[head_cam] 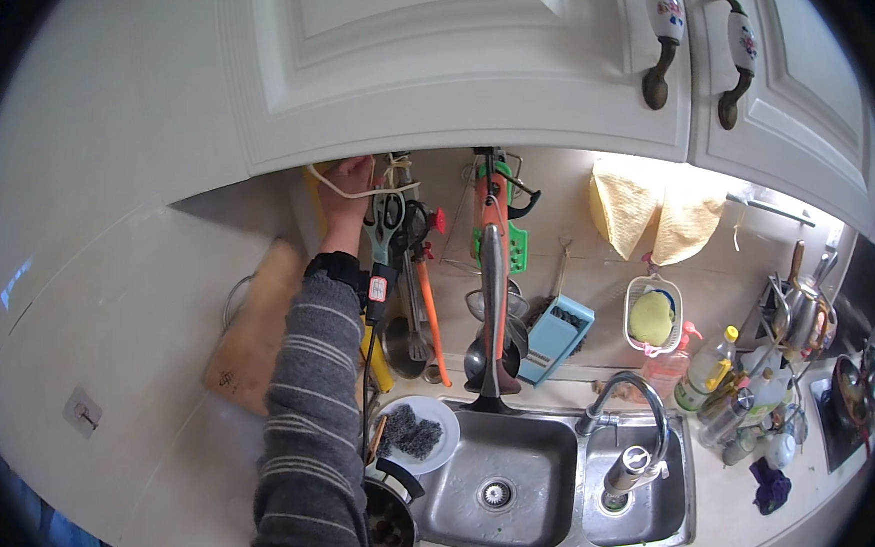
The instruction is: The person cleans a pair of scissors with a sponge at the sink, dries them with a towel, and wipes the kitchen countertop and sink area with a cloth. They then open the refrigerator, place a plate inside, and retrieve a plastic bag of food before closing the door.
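Note:
My left hand (350, 205), in a grey striped sleeve (307, 409), reaches up to the utensils hanging below the wall cabinet (465, 106). Its fingertips are partly hidden, so I cannot tell whether they grip anything. A pale cord loop (342, 193) crosses in front of the hand. Right beside it hang light-green-handled scissors (383, 220); an orange-handled utensil (430, 319) hangs a little farther right. Around the wrist is a black band (334, 268), near a black piece bearing a label (377, 289). My right hand is out of view.
Below are a double steel sink (508, 450) with a curved faucet (628, 382), a plate (448, 442) holding dark scouring pads (420, 438), and a pot (393, 532). A wooden cutting board (250, 349) leans left. Bottles (703, 370) crowd the right counter; ladles (494, 308) hang centrally.

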Available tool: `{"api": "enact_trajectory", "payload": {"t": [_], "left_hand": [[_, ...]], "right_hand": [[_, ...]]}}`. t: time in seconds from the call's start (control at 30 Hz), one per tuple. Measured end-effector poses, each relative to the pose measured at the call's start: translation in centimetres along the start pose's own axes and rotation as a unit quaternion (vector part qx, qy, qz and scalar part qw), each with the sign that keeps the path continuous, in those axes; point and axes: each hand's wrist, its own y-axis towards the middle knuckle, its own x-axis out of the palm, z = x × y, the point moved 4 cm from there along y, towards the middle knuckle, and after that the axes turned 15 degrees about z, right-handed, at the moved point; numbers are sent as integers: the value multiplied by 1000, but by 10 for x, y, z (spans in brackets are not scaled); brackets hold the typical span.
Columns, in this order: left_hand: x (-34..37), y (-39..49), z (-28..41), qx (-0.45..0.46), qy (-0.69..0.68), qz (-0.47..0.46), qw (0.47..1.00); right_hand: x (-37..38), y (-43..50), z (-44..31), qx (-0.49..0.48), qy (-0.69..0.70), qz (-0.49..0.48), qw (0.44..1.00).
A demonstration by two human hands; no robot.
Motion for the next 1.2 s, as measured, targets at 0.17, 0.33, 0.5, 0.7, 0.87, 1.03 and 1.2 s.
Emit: {"api": "enact_trajectory", "payload": {"t": [0.17, 0.33, 0.5, 0.7, 0.87, 1.03, 1.2], "left_hand": [[21, -2, -5, 28, 25, -63, 997], [20, 11, -38, 249, 200, -64, 946], [14, 56, -80, 214, 259, -154, 929], [-16, 91, -124, 205, 305, -186, 911], [-32, 94, -130, 212, 327, -208, 897], [-51, 94, -133, 219, 343, -227, 885], [-67, 89, -126, 235, 359, -251, 867]], "right_hand": [[0, -3, 6, 0, -33, 7, 999], [4, -1, 19, -14, -100, 42, 994], [7, -3, 22, 4, -73, 20, 997], [8, -10, 22, 10, -73, 9, 997], [6, -11, 34, -5, -88, 17, 996], [5, -9, 45, -37, -98, 15, 994], [2, -5, 58, -35, -63, -14, 997]]}}
